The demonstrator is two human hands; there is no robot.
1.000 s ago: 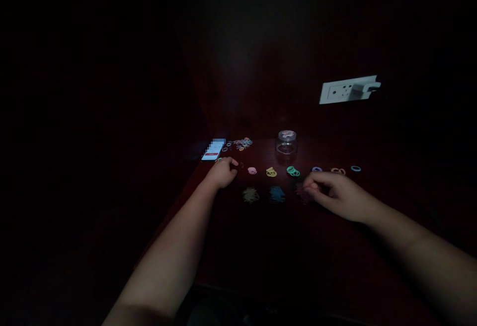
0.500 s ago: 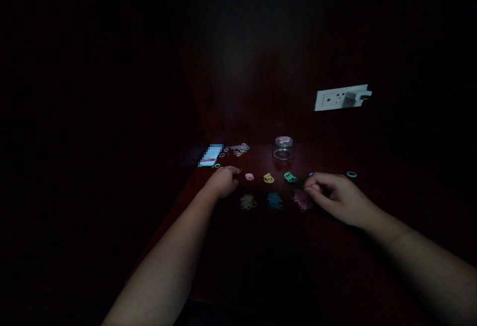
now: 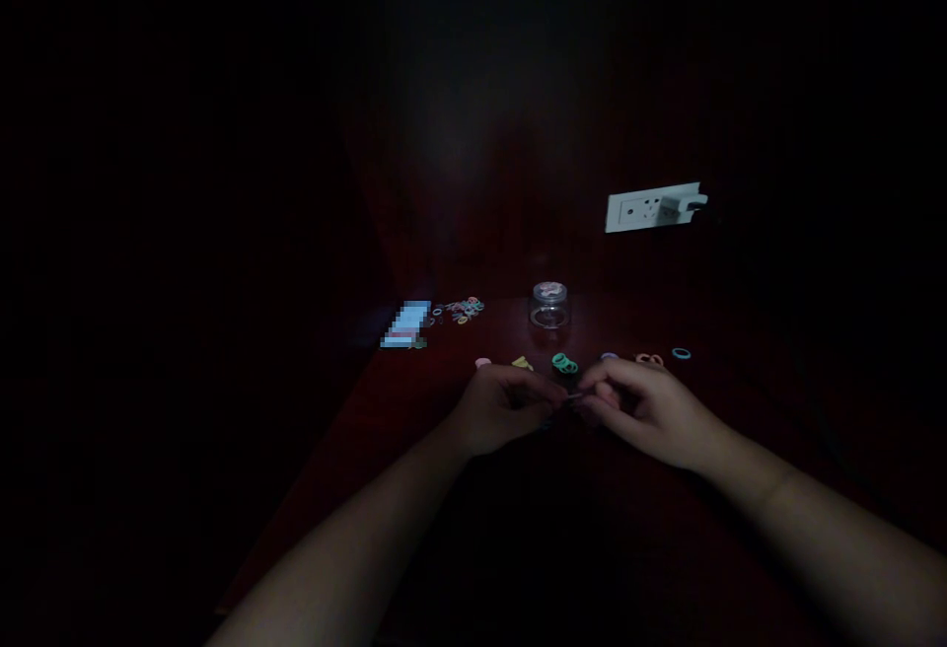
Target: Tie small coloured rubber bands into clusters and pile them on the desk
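Low over the dark red table (image 3: 355,450), in dim light, left hand (image 3: 492,415) and right hand (image 3: 658,413) close together, with tips almost meeting. On the left, thumb and fingers drawn together in a pinch, at one end of a thin pale piece (image 3: 574,395). On the right, a similar pinch at the other end, with the fingers curled. Location of this piece: in the narrow gap between both sets of fingertips, in front of the green bands (image 3: 564,363). Cannot tell its exact kind, nor whether stretched or loose; too small and too dark for that.

Just beyond the hands, a row of small bands grouped by colour. From left to right: pink bands (image 3: 483,363) and yellow bands (image 3: 522,363), both partly covered by the left hand, then the green ones, purple bands (image 3: 608,357) partly behind the right hand, orange bands (image 3: 649,359), and a blue band (image 3: 681,354).

Farther, at the left edge, a lit phone (image 3: 406,323), and near it a mixed pile (image 3: 468,310) of coloured bands. Toward the back, a clear jar (image 3: 549,312), upright. On the wall behind, a white socket plate (image 3: 628,213) with a plug (image 3: 685,203) inserted.
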